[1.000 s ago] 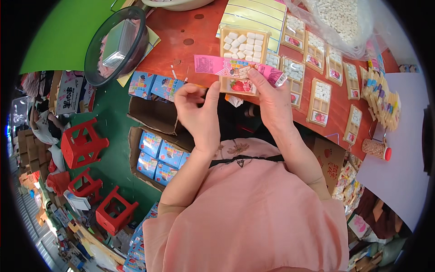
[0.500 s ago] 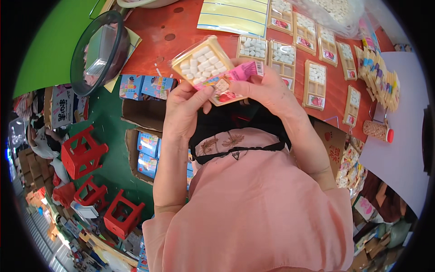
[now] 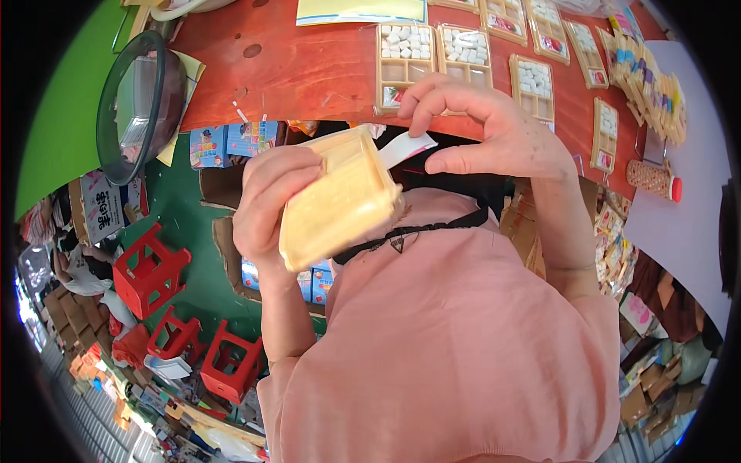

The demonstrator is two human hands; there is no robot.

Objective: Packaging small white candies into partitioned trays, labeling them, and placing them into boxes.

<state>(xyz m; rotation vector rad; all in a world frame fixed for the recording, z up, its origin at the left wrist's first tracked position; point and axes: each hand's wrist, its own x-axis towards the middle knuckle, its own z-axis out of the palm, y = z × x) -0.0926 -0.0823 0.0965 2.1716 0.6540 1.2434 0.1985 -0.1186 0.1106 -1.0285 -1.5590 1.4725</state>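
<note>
My left hand [image 3: 270, 204] grips a pale yellow plastic tray [image 3: 340, 201] held close to my chest, its underside turned toward the camera. My right hand [image 3: 486, 131] pinches a small white paper slip [image 3: 405, 148] at the tray's upper right corner. Both hands hover over the near edge of a red table [image 3: 301, 69]. What the tray holds is hidden from this side.
Several similar trays with white pieces [image 3: 405, 54] lie in rows on the red table. A round dark-rimmed lid [image 3: 139, 104] sits at the table's left. Below are open cardboard boxes with blue packets [image 3: 231, 143] and red plastic stools [image 3: 150, 270] on a green floor.
The tray has been lifted off the table and turned over toward my chest. The pink wrapper seen earlier is gone from view; my right hand now pinches a white slip.
</note>
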